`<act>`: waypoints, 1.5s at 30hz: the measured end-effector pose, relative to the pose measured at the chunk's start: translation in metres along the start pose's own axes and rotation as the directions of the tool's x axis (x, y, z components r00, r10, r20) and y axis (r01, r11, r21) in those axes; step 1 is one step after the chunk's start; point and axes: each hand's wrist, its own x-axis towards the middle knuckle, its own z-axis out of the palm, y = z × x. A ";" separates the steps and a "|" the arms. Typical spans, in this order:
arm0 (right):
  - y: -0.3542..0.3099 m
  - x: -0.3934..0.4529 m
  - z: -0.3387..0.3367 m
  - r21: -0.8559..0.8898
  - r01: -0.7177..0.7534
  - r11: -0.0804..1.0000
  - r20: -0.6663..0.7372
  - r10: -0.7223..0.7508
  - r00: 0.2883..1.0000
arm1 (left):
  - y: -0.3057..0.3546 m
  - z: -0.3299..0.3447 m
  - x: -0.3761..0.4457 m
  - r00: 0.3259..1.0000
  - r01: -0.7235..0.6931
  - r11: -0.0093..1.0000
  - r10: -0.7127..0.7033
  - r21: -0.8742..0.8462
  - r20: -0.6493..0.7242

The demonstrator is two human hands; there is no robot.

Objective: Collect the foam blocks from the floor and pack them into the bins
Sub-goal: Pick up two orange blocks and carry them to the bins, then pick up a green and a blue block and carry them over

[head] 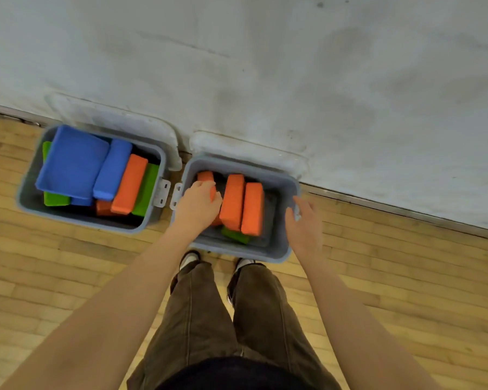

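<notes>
Two grey bins stand side by side against the wall. The left bin (26, 192) is packed with blue, orange and green foam blocks, a large blue block (72, 161) on top. The right bin (279, 249) holds two upright orange blocks (241, 202), a green block (235, 235) at the bottom and a third orange block (205, 176) on its left side. My left hand (199, 204) reaches into the right bin and grips that third orange block. My right hand (304, 220) hovers over the bin's right rim, fingers relaxed and holding nothing.
Each bin's pale hinged lid (248, 149) leans open against the white wall (293, 66). The bins rest on a wooden floor (68, 277). My own legs and shoes (190, 258) stand right in front of the right bin.
</notes>
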 end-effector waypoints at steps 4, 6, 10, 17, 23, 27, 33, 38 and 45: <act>0.005 -0.020 -0.012 0.069 -0.019 0.997 0.034 0.017 0.999 | -0.006 -0.012 -0.004 0.997 -0.042 0.999 0.042 -0.007 0.069; 0.008 -0.037 -0.016 0.143 -0.045 0.989 0.035 0.040 0.999 | -0.012 -0.019 -0.007 0.991 -0.013 1.000 0.014 -0.011 0.134; 0.029 -0.079 -0.001 0.184 -0.228 0.956 0.022 0.228 0.973 | -0.029 -0.027 -0.013 0.950 -0.074 0.994 0.046 0.080 0.310; 0.032 -0.171 0.066 0.355 -0.522 0.776 -0.077 0.581 0.810 | -0.085 -0.037 -0.016 0.809 -0.292 0.943 0.155 0.159 0.567; 0.007 -0.282 0.154 0.545 -0.690 0.476 0.030 0.812 0.583 | -0.127 -0.047 -0.022 0.648 -0.528 0.784 0.123 0.327 0.752; -0.012 -0.375 0.206 0.693 -0.686 0.220 0.091 0.918 0.386 | -0.128 -0.038 -0.051 0.572 -0.667 0.640 0.114 0.380 0.813; -0.057 -0.498 0.292 0.919 -0.353 -0.176 0.184 0.983 -0.011 | -0.100 0.017 -0.163 0.224 -0.957 0.202 0.063 0.207 0.973; -0.105 -0.564 0.372 0.912 0.033 -0.409 0.403 0.878 -0.258 | -0.134 0.073 -0.296 -0.042 -0.983 -0.173 -0.072 -0.053 0.997; -0.138 -0.651 0.476 0.759 0.317 -0.569 0.647 0.714 -0.267 | -0.249 0.105 -0.471 -0.234 -0.884 -0.366 -0.194 -0.292 0.953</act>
